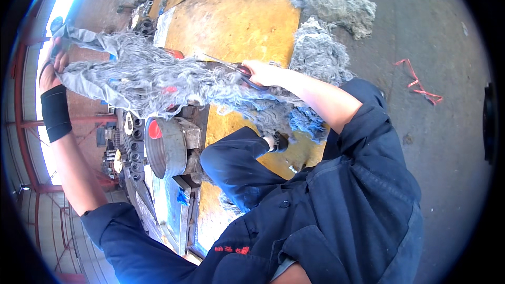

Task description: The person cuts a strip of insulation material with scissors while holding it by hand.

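My left hand (56,64), with a black band on the wrist, is raised at the far left and closed on the end of a shaggy grey fibre cloth (158,76). Smooth grey fabric strips run from that hand into long frayed strands, which hang across toward the right. My right hand (259,73) is closed around the dark red handles of a pair of scissors (221,62). Their metal blades point left, at the upper edge of the strands. I cannot tell whether the blades touch the fibres. Lower strands with bluish parts (307,121) pass below my right forearm.
Two heaps of grey fibre (334,0) (318,52) lie beside a worn yellow plate (242,16). A round metal drum (167,147) stands near my knee, with several dark ring-shaped parts (135,147) behind it. Red strapping (418,84) lies on the grey floor at right.
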Available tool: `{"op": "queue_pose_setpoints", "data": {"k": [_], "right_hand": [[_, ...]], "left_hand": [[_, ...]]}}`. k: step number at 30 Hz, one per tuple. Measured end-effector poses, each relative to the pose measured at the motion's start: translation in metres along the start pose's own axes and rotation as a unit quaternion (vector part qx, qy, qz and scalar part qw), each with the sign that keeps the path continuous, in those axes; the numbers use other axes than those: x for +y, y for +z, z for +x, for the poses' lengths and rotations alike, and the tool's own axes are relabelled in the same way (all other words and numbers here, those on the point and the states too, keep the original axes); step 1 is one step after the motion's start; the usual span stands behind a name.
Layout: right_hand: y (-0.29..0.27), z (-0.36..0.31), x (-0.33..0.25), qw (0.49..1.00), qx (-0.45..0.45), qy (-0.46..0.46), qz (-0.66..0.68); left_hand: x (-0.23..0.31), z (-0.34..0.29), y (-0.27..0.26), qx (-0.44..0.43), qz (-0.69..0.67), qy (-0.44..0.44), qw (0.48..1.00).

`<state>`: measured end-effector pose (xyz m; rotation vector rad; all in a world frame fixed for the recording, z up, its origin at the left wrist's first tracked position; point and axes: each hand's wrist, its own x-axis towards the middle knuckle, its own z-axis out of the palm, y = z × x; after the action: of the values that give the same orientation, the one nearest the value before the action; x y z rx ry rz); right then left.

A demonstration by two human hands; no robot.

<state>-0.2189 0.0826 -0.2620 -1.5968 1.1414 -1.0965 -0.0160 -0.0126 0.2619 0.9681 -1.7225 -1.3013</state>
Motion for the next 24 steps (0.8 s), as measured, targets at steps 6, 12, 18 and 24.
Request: {"op": "queue_pose_setpoints", "data": {"k": [6, 12, 18, 24], "right_hand": [[-0.062, -0.033, 0.026, 0.983, 0.076, 0.069, -0.155], [-0.111, -0.104, 0.081, 0.894, 0.158, 0.361, -0.213], [-0.148, -0.139, 0.102, 0.774, 0.351, 0.504, -0.153], [-0.130, -0.100, 0.080, 0.861, 0.397, 0.302, 0.105]], "left_hand": [[-0.011, 0.032, -0.112, 0.148, 0.007, 0.019, 0.989], [-0.019, 0.043, -0.211, 0.270, 0.045, 0.000, 0.962], [-0.061, 0.055, -0.191, 0.241, -0.008, -0.022, 0.970], [-0.107, 0.037, -0.018, 0.244, 0.028, 0.170, 0.954]]}}
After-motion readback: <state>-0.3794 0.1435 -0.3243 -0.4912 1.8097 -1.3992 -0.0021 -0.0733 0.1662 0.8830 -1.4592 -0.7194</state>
